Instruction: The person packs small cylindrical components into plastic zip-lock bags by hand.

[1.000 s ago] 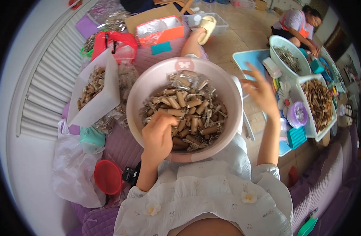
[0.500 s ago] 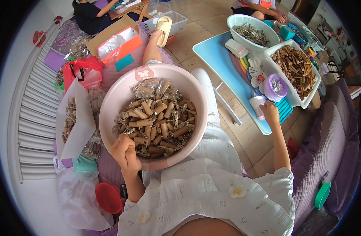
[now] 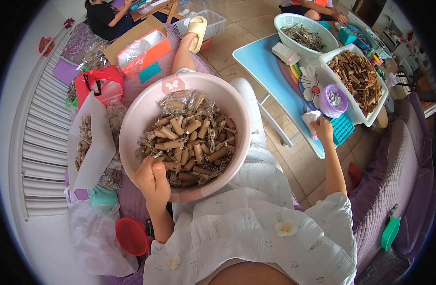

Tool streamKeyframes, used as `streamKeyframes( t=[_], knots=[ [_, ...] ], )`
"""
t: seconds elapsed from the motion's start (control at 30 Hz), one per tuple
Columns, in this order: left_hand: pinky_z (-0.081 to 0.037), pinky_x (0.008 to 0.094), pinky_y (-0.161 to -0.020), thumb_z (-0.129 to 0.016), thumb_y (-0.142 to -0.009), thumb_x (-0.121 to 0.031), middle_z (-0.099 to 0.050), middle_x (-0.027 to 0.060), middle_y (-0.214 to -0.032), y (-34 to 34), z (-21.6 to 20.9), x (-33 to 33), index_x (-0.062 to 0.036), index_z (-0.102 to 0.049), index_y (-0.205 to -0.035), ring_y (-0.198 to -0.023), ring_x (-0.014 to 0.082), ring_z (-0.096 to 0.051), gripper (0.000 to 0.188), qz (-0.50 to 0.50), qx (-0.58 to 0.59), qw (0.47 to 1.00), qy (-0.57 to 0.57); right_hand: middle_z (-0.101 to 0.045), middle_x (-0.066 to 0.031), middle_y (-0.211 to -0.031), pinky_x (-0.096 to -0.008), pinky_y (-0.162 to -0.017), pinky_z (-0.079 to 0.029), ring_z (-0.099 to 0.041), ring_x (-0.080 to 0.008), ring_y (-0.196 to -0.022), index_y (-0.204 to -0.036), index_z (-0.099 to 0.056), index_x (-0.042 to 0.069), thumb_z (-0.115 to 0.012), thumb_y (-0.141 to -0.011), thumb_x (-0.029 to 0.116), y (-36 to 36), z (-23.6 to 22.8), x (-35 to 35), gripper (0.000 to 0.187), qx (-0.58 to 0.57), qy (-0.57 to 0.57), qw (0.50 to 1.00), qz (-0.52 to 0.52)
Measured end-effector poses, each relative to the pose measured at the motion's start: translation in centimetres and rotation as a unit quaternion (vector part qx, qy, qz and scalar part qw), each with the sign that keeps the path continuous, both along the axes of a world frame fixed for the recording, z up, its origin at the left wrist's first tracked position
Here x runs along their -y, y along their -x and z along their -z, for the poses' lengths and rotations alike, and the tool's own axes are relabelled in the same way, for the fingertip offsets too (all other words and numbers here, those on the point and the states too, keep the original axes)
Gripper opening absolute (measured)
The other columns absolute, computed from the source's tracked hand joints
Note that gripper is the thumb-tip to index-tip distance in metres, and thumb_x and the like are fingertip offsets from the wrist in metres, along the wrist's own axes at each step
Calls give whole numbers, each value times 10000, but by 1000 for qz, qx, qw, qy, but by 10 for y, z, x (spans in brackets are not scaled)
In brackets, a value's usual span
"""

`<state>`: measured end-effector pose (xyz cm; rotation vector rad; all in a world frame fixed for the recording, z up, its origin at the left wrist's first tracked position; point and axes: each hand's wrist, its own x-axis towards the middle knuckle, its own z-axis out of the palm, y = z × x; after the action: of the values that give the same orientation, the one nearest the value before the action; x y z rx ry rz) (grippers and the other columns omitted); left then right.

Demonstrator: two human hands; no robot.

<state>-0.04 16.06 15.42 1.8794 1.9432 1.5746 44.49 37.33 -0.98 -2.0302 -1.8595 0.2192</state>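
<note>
A large pale pink basin (image 3: 127,128) sits on my lap, holding many short brown tubes (image 3: 169,132) and bits of clear plastic film. Over its near-left rim is my left hand (image 3: 153,181), fingers curled and thumb pointing up along them. What lies inside those fingers is hidden. To the right, my right arm reaches to the near end of a blue folding table (image 3: 261,64). There my right hand (image 3: 323,130) pinches at a small white packet (image 3: 310,117). Just beyond stands a purple cup (image 3: 328,114) of small whitish pieces; a teal grid tray (image 3: 343,128) lies alongside.
A white tray (image 3: 380,97) of brown pieces and a pale green basin (image 3: 279,28) fill the table's far side. At left are an open white bag (image 3: 101,135), a red bag (image 3: 100,80), an orange box (image 3: 154,50) and a red bowl (image 3: 131,236). Other people sit farther off.
My left thumb has lifted and straightened beside the curled fingers. My right hand has shifted slightly down at the packet, whose near end now looks more tilted.
</note>
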Motion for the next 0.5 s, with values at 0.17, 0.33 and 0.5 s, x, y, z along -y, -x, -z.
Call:
streamKeyframes(
  t=[0.17, 0.33, 0.5],
  knots=[
    [-305, 219, -431, -408, -887, -84, -499, 41, -595, -11, -3, -2, 1, -486, -759, -444, 63, -349, 172, 6, 152, 988, 24, -577, -161, -682, -400, -572, -435, -566, -316, -624, -689, -562, 12, -583, -693, 185, 1, 6, 6, 175, -44, -59, 997, -5],
    [-277, 187, -423, -390, -866, -17, -508, 17, -619, -2, -1, 0, -1, -510, -802, -454, 24, -337, 137, 9, 142, 989, 35, -588, -169, -705, -387, -589, -446, -573, -317, -637, -735, -592, 7, -534, -719, 144, -7, 15, 7, 150, -83, -97, 992, -5],
    [-220, 179, -429, -379, -839, 17, -425, -24, -593, 10, 4, 2, -7, -505, -785, -466, 16, -296, 139, 27, 161, 986, 11, -601, -169, -705, -365, -586, -456, -593, -313, -634, -752, -601, 8, -502, -749, 161, -7, 13, 7, 182, -75, -89, 993, -3]
  ],
)
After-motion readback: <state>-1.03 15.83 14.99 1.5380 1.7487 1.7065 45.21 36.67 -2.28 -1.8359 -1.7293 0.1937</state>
